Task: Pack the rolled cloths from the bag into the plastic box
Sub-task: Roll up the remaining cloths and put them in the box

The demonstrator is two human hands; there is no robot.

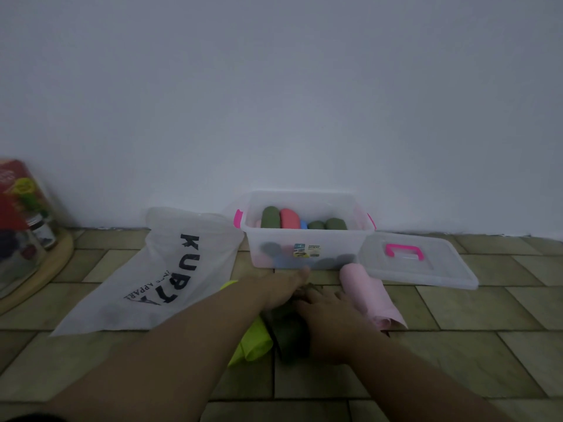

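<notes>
Dark cloth (289, 333) under left hand (283, 289), right hand (324, 313), both stretched forward

- You're in a home room, working low on a tiled floor (457, 315) against a plain white wall (274, 86).
- Household stuff beside you: round wooden tray (45, 269) with jars (42, 231), apparel shopping bag (170, 269), plastic storage box (307, 248).

The dark green cloth (289, 333) lies mostly hidden under the left hand (283, 289) and right hand (330, 318); whether either grips it cannot be told. The left forearm covers part of the yellow-green cloth (256, 339). The label (307, 250) on the plastic box (341, 242) is too small to read. A red carton (15, 196) and a wooden tray (45, 269) are blurred and cut off at the left edge.
</notes>
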